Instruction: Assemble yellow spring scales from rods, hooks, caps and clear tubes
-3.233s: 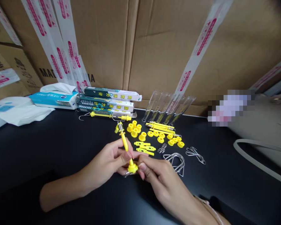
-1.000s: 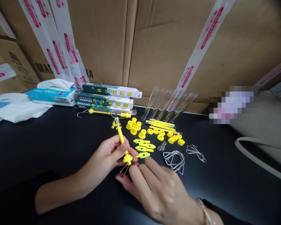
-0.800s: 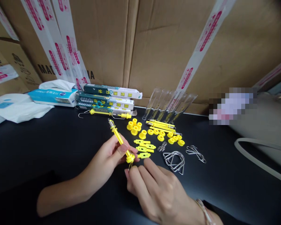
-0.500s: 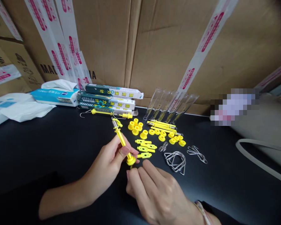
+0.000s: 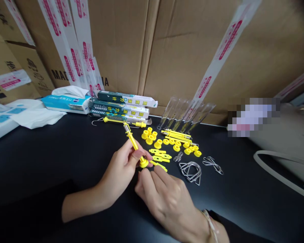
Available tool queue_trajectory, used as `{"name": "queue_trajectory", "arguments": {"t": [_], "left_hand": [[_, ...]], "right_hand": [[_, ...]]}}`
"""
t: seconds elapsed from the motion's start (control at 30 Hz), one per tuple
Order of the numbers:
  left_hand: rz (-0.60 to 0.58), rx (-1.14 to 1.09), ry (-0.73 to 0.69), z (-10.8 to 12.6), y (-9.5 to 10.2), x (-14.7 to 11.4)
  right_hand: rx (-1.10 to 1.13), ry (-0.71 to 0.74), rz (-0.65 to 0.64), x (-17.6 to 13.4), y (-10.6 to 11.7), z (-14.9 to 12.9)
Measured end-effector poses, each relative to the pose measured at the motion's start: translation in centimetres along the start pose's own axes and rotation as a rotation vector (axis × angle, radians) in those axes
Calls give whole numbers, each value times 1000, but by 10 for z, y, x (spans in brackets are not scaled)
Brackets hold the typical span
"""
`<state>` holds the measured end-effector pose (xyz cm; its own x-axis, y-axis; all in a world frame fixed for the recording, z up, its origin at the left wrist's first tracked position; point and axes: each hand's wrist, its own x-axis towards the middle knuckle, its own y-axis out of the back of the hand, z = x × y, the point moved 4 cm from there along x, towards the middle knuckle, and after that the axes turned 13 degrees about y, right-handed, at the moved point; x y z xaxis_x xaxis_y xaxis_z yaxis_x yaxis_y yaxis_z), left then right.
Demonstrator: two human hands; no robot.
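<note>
My left hand (image 5: pixel 123 165) is closed round a yellow spring scale core (image 5: pixel 134 144), a slim rod with a metal spring near its upper end. The core leans up and to the left. A yellow flanged cap (image 5: pixel 143 163) sits at its lower end. My right hand (image 5: pixel 164 195) is closed right below the cap, fingertips bunched; what they pinch is hidden. Just beyond the hands lie several flat yellow slotted tabs (image 5: pixel 160 156), and the lowest tab (image 5: pixel 159 165) lies at a slant close to my left fingertips.
Yellow caps (image 5: pixel 158 144), yellow rings (image 5: pixel 176 148), spring rods (image 5: pixel 178 135), small springs (image 5: pixel 178 156), wire loops (image 5: pixel 192 171) and wire hooks (image 5: pixel 212 165) lie on the black table. Clear tubes (image 5: pixel 184 116), printed boxes (image 5: pixel 124 104) and a tissue pack (image 5: pixel 67 103) stand behind, before cardboard.
The view has shifted slightly, moving the background rightward. My right fingertips are closer to the cap, covering the thin end that showed beneath it. The lowest slotted tab has turned to a slant.
</note>
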<state>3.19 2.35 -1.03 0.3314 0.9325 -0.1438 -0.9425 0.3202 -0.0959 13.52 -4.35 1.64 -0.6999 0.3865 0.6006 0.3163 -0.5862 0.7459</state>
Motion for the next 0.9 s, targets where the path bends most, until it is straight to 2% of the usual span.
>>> {"name": "queue_trajectory", "arguments": {"t": [0.23,0.4,0.53,0.63,0.9], "left_hand": [[-181,-129,91,4,-2,-4],[-267,-215,134,6,-7,-4],[-274,-202,157,3,-8,-4],[-233,-173,149,3,-7,-5],[-160,-92,133,3,-6,-4]], "right_hand": [[-3,79,101,-3,19,18],[78,10,93,-12,18,34],[261,-110,101,-18,12,39],[464,-234,116,-22,9,40],[899,-639,-5,-36,-6,44]]}}
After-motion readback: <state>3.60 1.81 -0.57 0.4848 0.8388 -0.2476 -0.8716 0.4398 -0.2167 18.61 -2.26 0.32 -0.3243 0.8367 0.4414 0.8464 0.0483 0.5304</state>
